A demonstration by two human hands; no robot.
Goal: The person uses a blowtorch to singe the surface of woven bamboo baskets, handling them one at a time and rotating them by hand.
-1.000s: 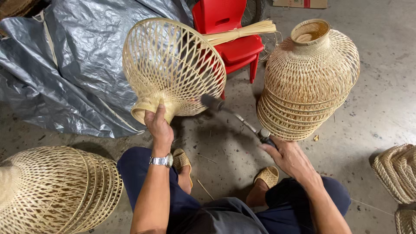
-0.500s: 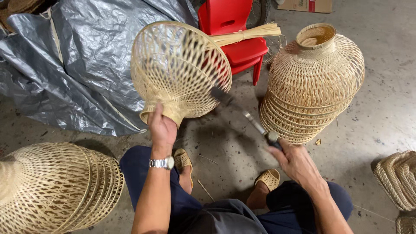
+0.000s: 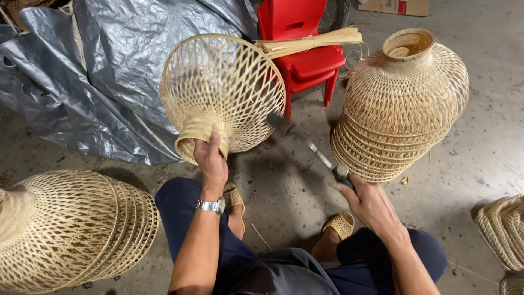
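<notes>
Left hand (image 3: 212, 159) gripping woven bamboo lampshade (image 3: 222, 92) by its neck; right hand (image 3: 370, 203) clasping knife (image 3: 311, 150), blade nearing lampshade's weave — slip risking cut strips

One woven bamboo shade (image 3: 221, 93) held up. Two stacks of shades: (image 3: 401, 109), (image 3: 65, 229). One knife (image 3: 308, 147). One red chair (image 3: 297, 49). One bundle of bamboo strips (image 3: 311, 42). One grey tarp (image 3: 98, 71). Two hands: (image 3: 212, 161), (image 3: 371, 205).
</notes>
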